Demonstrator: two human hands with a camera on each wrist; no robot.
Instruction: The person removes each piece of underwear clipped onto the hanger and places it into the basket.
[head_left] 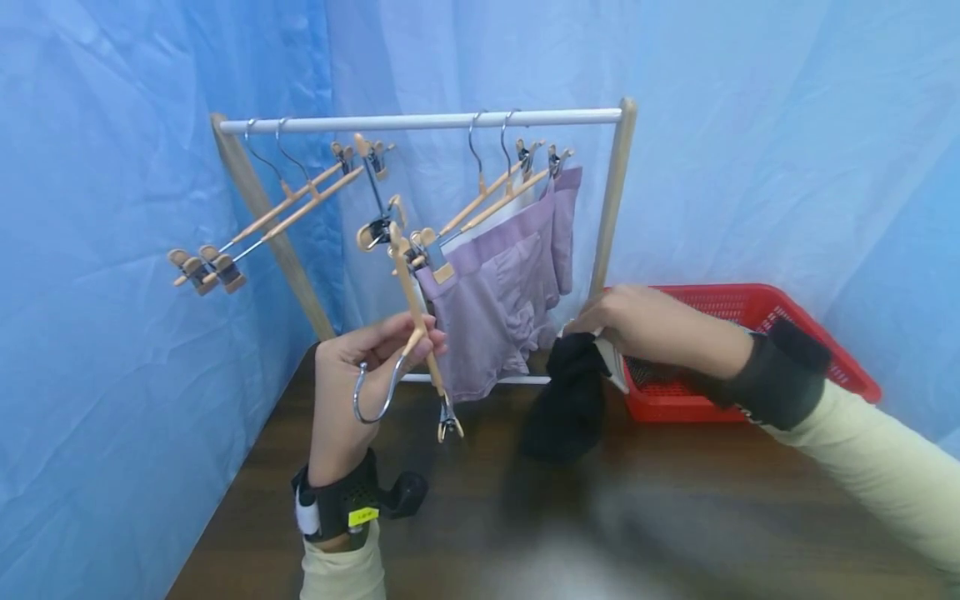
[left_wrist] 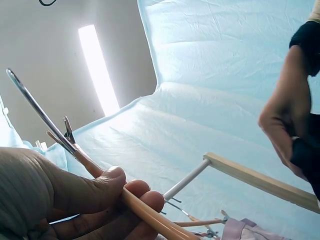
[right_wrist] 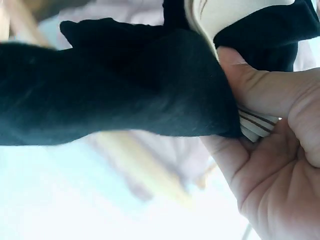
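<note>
In the head view my left hand pinches a wooden clip hanger between thumb and fingers, its metal hook hanging downward. The left wrist view shows the thumb pressed on the hanger's bar. On the right, my right hand grips a black garment by its white waistband; the cloth hangs down, blurred. Close up in the right wrist view, thumb and fingers pinch the striped band. Behind the held hanger, lilac boxer briefs hang clipped on the rack.
A rack with a white rail and wooden posts stands on the dark wooden table. Two bare clip hangers hang at its left. A red basket sits behind my right arm. Blue cloth surrounds everything.
</note>
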